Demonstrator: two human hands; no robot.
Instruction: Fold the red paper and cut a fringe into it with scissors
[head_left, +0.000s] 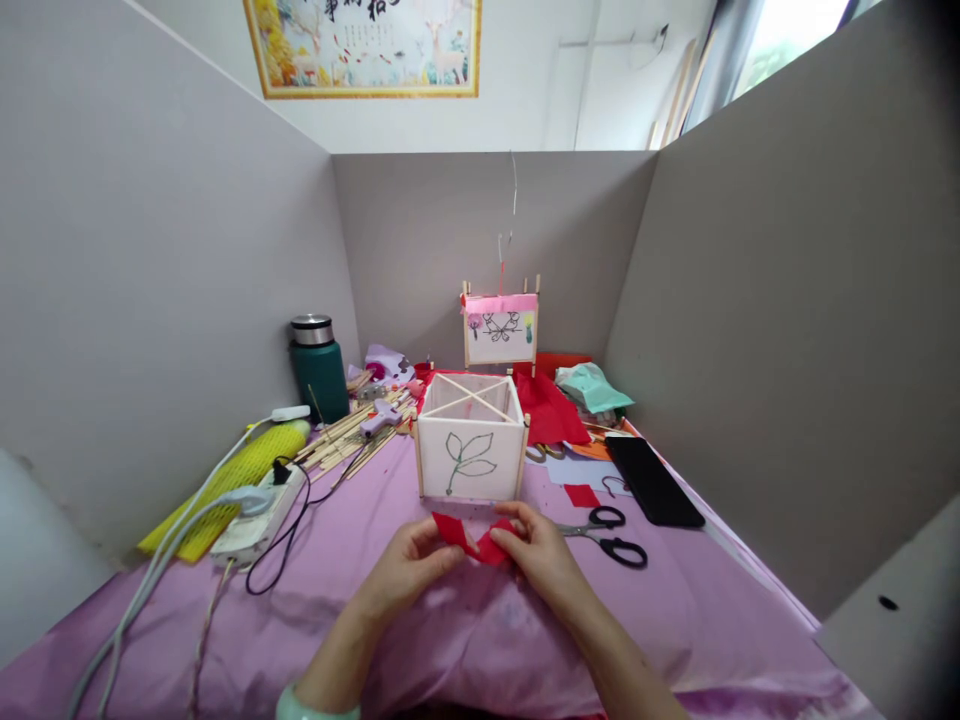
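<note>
Between my two hands, low over the purple cloth, is a small piece of red fabric or paper (pixel 495 546), folded in the middle. My left hand (pixel 414 560) pinches its left end, and my right hand (pixel 534 545) grips the right end with thumb and fingers. Just beyond them stands a white box-shaped lantern (pixel 471 460) with wooden stick edges, crossed sticks on top and a leaf drawing on its front. Black-handled scissors (pixel 611 535) lie to the right of my right hand, their blades partly hidden behind it. Past the scissors is a small red square (pixel 581 496).
At left are a power strip (pixel 259 520) with cables, a yellow mesh sleeve (pixel 232 490), a green bottle (pixel 319 370), wooden sticks (pixel 337 440) and a purple glue gun (pixel 381 418). A smaller lantern (pixel 501 340) hangs behind. A black phone (pixel 652 482) and red cloth (pixel 551 410) lie right.
</note>
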